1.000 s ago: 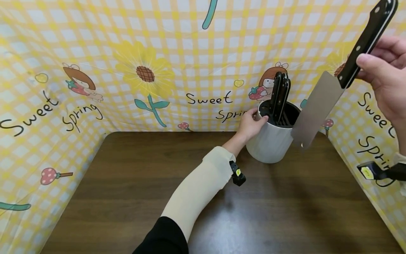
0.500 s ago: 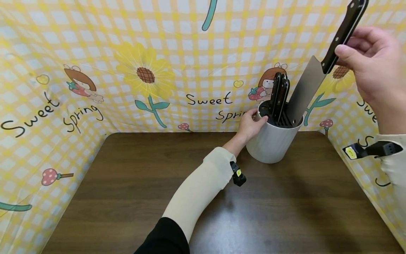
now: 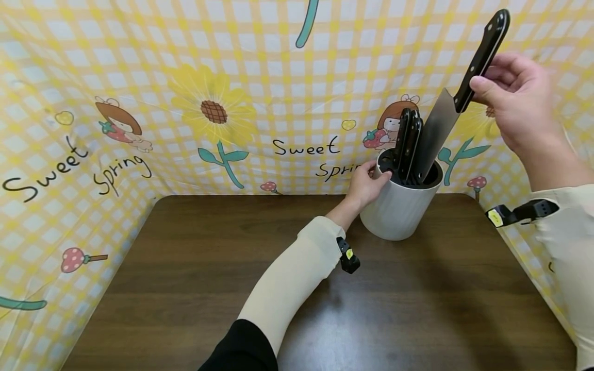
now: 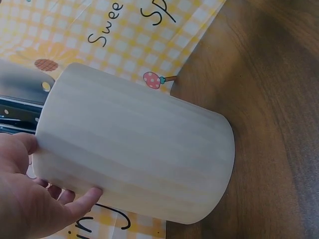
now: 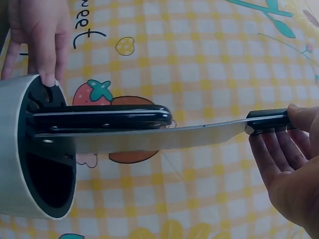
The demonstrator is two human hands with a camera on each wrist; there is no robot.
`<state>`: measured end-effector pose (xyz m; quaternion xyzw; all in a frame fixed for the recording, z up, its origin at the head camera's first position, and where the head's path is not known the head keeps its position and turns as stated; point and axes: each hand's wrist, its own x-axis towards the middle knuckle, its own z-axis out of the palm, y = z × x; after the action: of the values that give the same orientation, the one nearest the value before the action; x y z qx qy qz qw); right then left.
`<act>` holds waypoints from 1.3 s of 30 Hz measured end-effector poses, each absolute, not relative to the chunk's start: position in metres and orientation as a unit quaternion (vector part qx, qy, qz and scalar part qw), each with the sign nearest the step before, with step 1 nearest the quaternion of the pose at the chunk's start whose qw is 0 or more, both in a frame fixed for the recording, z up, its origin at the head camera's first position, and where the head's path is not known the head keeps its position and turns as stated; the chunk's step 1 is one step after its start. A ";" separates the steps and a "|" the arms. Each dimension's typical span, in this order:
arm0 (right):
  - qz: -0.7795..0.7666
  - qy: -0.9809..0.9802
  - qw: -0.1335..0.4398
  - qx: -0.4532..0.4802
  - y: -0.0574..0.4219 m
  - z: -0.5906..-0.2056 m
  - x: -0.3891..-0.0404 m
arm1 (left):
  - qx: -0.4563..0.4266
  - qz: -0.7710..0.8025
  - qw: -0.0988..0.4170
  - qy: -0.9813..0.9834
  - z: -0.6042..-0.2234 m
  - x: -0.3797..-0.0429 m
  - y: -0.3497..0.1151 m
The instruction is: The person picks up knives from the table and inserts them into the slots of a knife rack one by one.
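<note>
A pale round knife block [image 3: 399, 211] stands on the table, and my left hand [image 3: 364, 183] grips its rim, thumb on top and fingers round the outside in the left wrist view. My right hand [image 3: 522, 98] pinches the black handle of a cleaver [image 3: 436, 134] between thumb and fingers. The cleaver slants, handle up and to the right, its wide blade pointing down into the block's mouth. In the right wrist view the blade's end is right at the slots of the black insert [image 5: 50, 189], beside black-handled knives [image 5: 99, 117] standing there.
The brown wooden table [image 3: 223, 278] spreads in front of the block. A yellow checked cloth [image 3: 287, 77] with printed flowers and lettering hangs close behind it and along both sides. Small black wrist cameras [image 3: 348, 255] are strapped over both sleeves.
My right hand has brought the cleaver leftward, from beside the block to over its mouth, with the blade's end now at the slots. The left hand keeps its hold on the rim.
</note>
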<state>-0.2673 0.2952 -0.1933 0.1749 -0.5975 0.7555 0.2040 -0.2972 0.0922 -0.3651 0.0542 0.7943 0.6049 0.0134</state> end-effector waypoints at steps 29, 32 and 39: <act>0.652 -0.732 0.145 0.137 0.292 -0.259 -0.277 | 0.047 0.609 0.018 0.792 -0.366 -0.297 0.092; 0.669 -0.716 0.140 0.146 0.292 -0.265 -0.279 | 0.049 0.609 0.018 0.792 -0.367 -0.297 0.092; 0.588 -0.788 0.144 0.115 0.292 -0.274 -0.279 | 0.049 0.609 0.019 0.791 -0.367 -0.297 0.091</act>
<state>-0.2792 0.2918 -0.2742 0.1155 -0.7877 0.5878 0.1439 -0.2971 0.0913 -0.3674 0.0490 0.7915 0.6089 0.0193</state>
